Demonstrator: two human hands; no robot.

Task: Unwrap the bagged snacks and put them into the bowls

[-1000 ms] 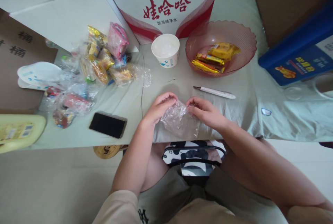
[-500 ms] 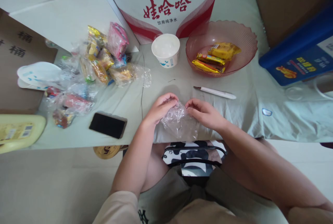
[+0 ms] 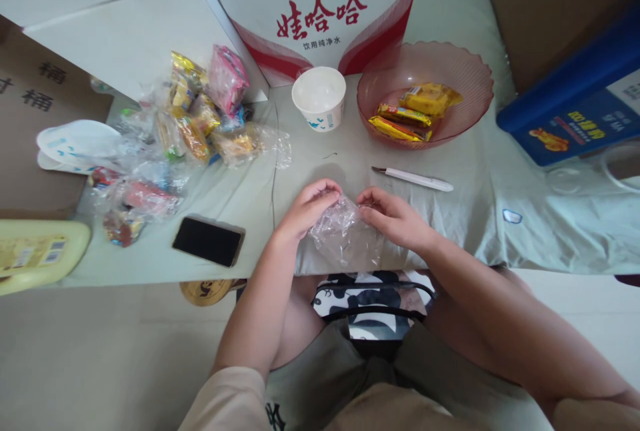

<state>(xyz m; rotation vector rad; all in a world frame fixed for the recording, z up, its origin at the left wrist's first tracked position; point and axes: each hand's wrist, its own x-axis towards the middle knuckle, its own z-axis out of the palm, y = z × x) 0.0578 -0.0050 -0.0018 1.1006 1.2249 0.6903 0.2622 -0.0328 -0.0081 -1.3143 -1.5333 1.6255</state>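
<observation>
Near the table's front edge lies a crumpled clear plastic bag [image 3: 345, 234], its lower part spread over the cloth. My left hand [image 3: 317, 204] is closed on the bag's upper left edge, thumb and fingers pinched together. At the bag's upper right edge, my right hand [image 3: 390, 214] pinches the plastic between thumb and fingertips. A white penknife-like tool with a dark tip [image 3: 415, 179] lies just beyond my right hand. Farther back stands a white paper cup [image 3: 319, 101]. To its right, a pink ribbed bowl [image 3: 470, 107] holds yellow snack packets [image 3: 433, 99].
Several wrapped snacks [image 3: 193, 127] are heaped at the left, near a black phone [image 3: 209, 241]. A white carton [image 3: 320, 14] stands at the back. A blue package [image 3: 570, 97] leans at the right. A yellow jug [image 3: 40, 254] sits at the left edge.
Both hands keep their hold on the plastic bag with almost no movement. The view has shifted very slightly.
</observation>
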